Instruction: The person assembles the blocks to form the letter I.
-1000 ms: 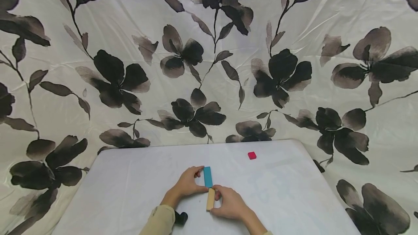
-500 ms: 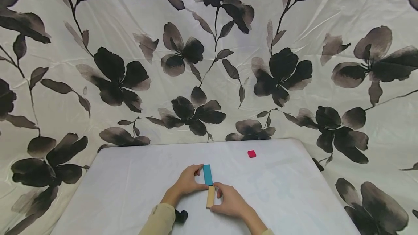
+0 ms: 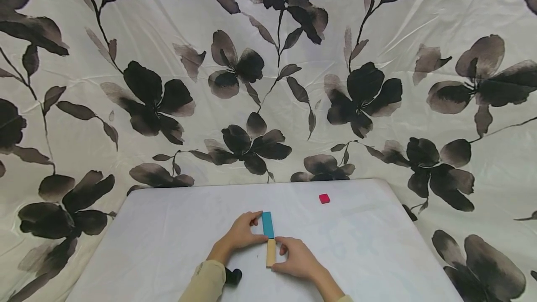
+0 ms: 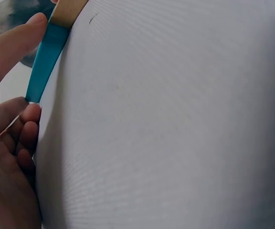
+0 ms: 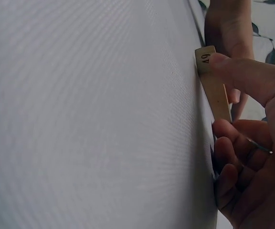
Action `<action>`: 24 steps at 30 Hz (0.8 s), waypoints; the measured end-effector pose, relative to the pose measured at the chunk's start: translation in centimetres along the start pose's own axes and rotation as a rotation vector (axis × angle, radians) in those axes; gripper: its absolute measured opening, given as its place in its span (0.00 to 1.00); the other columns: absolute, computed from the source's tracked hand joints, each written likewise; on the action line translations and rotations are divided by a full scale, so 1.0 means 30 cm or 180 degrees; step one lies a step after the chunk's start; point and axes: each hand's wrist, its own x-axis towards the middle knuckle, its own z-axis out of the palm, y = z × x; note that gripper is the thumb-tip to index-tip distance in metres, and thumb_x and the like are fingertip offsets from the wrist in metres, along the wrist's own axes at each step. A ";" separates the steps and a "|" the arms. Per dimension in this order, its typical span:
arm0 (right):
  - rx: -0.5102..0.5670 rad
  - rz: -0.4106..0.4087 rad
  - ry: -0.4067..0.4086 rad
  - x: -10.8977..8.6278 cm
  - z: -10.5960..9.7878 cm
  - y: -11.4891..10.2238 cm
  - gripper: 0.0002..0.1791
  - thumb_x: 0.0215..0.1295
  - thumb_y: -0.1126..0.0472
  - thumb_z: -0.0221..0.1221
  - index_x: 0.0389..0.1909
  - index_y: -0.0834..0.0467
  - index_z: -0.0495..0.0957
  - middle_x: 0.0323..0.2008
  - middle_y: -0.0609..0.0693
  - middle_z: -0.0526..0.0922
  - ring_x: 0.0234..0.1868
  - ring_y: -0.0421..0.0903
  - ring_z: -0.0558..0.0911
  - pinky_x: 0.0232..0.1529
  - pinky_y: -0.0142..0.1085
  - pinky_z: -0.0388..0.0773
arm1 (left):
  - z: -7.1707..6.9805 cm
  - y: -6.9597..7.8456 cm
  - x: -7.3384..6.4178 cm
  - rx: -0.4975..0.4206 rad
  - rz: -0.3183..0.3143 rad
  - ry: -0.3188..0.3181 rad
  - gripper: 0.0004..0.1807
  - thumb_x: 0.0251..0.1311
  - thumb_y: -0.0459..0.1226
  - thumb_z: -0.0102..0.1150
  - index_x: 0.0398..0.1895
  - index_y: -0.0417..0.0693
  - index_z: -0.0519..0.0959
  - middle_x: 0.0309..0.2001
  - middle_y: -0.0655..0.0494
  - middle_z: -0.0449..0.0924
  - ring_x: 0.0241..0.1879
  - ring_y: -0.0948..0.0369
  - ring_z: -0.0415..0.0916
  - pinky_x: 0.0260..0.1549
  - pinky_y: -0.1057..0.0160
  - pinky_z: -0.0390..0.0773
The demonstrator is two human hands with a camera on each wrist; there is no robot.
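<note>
A blue rectangular block (image 3: 267,225) lies on the white table, pinched lengthwise by my left hand (image 3: 241,234). The thumb is at its near end and the index finger at its far end, as the left wrist view of the blue block (image 4: 47,59) shows. End to end with it, on the near side, is a plain wooden block (image 3: 271,253). My right hand (image 3: 297,260) pinches that one between thumb and index finger. In the right wrist view the wooden block (image 5: 216,98) has dark printed characters on its end, and the thumb presses there.
A small red block (image 3: 324,198) sits toward the back right of the white table (image 3: 176,227). A black object (image 3: 233,276) shows beside the left sleeve (image 3: 205,281). Behind the table's back edge hangs a flower-printed cloth (image 3: 302,106).
The wooden block has turned slightly and now stands straighter in line behind the blue block. Both hands keep their holds and have barely moved.
</note>
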 end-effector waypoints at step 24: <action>0.0152 -0.0063 -0.0073 0.004 -0.011 0.001 0.38 0.47 0.48 0.74 0.60 0.57 0.77 0.28 0.40 0.77 0.23 0.36 0.70 0.26 0.31 0.68 | -0.007 -0.011 0.006 -0.0002 0.0046 -0.0137 0.46 0.45 0.56 0.73 0.65 0.42 0.70 0.34 0.62 0.67 0.36 0.62 0.64 0.36 0.61 0.65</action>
